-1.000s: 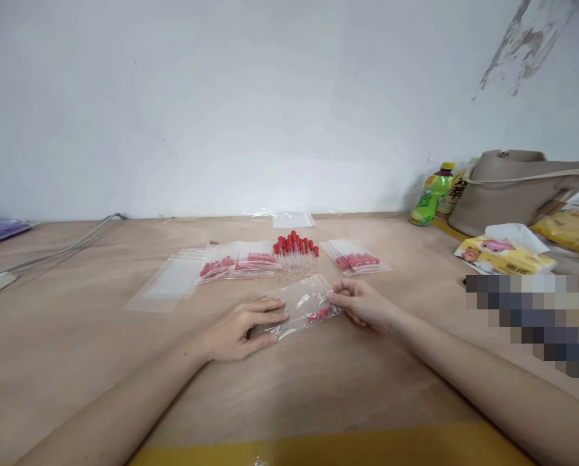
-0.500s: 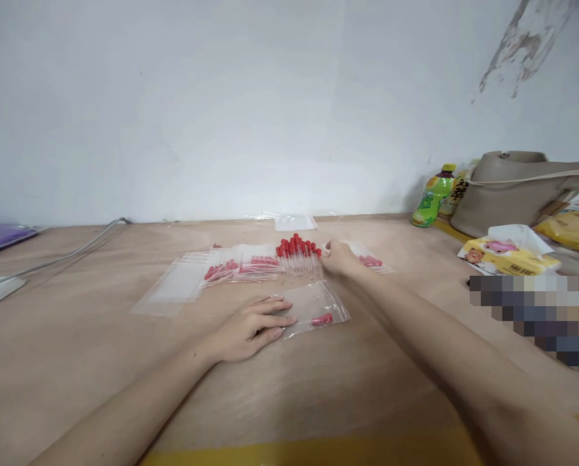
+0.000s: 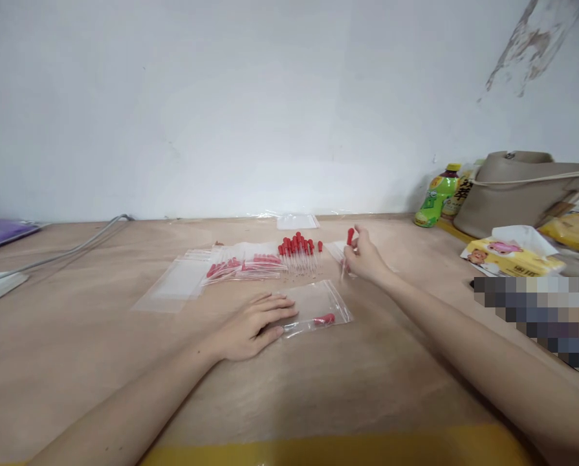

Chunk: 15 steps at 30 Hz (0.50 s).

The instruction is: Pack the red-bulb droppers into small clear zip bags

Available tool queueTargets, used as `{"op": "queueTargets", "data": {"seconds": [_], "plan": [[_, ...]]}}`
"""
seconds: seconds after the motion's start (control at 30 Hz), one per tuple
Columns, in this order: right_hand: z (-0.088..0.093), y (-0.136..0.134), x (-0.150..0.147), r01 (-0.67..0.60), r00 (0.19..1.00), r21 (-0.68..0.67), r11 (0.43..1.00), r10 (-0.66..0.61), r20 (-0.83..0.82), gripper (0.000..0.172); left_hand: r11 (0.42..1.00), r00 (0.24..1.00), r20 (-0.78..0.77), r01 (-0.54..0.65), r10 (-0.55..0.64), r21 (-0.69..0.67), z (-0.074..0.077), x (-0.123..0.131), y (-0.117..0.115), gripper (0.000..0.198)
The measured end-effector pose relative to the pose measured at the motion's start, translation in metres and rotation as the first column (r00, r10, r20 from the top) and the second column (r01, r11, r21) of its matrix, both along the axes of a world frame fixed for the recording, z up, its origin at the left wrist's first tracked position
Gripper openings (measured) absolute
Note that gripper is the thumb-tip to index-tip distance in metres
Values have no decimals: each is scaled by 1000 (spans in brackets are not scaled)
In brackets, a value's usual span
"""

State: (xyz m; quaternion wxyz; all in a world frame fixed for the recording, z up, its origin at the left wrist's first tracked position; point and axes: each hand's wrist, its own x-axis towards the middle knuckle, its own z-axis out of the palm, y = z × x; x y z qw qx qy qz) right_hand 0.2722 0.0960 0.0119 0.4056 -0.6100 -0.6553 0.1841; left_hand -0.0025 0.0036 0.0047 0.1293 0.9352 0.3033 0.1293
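Observation:
My left hand (image 3: 257, 323) lies flat with its fingers spread on the left end of a clear zip bag (image 3: 313, 298). Inside that bag a dropper with a red bulb (image 3: 325, 319) shows near the right end. My right hand (image 3: 365, 257) pinches another dropper (image 3: 350, 237), held upright with its red bulb above the fingers and its clear tube below. Left of it, a group of red-bulbed droppers (image 3: 299, 249) lies with the bulbs away from me. Behind my right hand is a further clear bag (image 3: 336, 249), partly covered.
Filled bags with red bulbs (image 3: 243, 264) and flat clear bags (image 3: 170, 285) lie to the left. A white packet (image 3: 297, 222) rests by the wall. At right stand a green bottle (image 3: 437, 197), a grey bag (image 3: 497, 197) and a tissue pack (image 3: 507, 254). A cable (image 3: 83, 246) runs at left.
My right hand has moved right, away from the dropper group, and has lifted one dropper upright. My left hand stays on the bag.

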Motion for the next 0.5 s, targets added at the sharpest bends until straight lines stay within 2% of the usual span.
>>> {"op": "queueTargets", "data": {"seconds": [0.07, 0.2, 0.33, 0.43, 0.5], "plan": [[-13, -12, 11, -26, 979, 6, 1000, 27, -204, 61, 1000, 1000, 15, 1, -1, 8, -1, 0, 1, 40], [-32, -33, 12, -68, 866, -24, 997, 47, -497, 52, 1000, 1000, 23, -9, 8, 11, -2, -1, 1, 41], [-32, -47, -1, -70, 739, -72, 995, 4, -673, 47, 1000, 1000, 3, -9, 9, 3, 0, 0, 0, 38], [-28, -55, -4, -163, 650, -143, 976, -3, -760, 41, 1000, 1000, -11, -25, 25, -3, 1, 1, 0, 40], [-26, -59, 0, -229, 630, -180, 957, 5, -777, 34, 1000, 999, -9, -32, 32, 0, 0, 2, 0, 44]]}}
